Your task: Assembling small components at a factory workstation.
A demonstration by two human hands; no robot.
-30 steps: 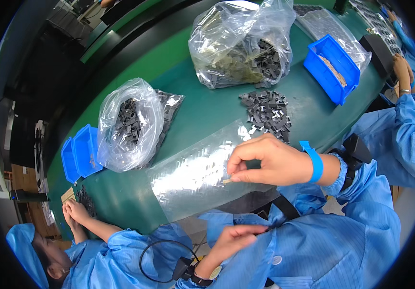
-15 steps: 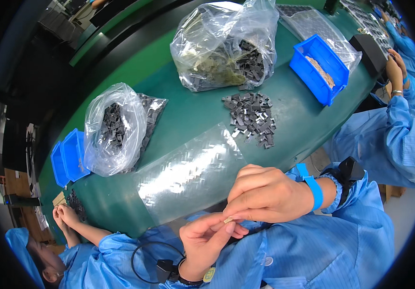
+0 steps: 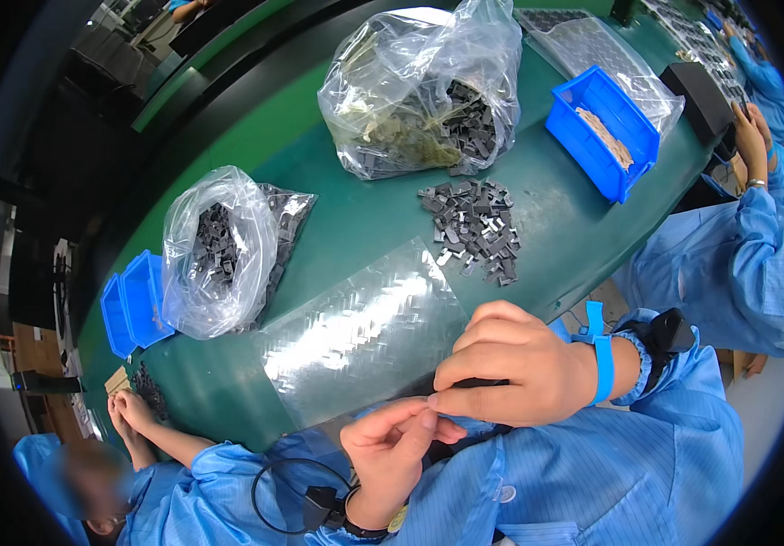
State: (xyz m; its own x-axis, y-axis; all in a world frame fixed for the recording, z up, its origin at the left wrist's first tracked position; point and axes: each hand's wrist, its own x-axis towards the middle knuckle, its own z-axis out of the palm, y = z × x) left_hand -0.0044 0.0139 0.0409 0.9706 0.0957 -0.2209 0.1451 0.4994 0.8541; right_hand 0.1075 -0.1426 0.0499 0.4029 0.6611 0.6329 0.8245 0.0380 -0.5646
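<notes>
Beyond the fingers (image 3: 465, 400) lies clear film (image 3: 365, 337); right hand (image 3: 521, 371) has joined left hand (image 3: 385, 455), work now two-handed, tips pinched, contents hidden.

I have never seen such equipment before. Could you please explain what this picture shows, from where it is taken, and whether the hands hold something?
There is no machine arm here: a person works with bare hands. The wide, bending view comes from a camera on that person's head, looking down. The left hand and right hand meet at the fingertips; anything pinched there is too hidden to tell.

On the green table lie a clear sheet, a pile of dark pieces, a large bag and a smaller bag with dark pieces inside. A blue bin on the right contains tan pieces. The hands at far left belong to another person.
</notes>
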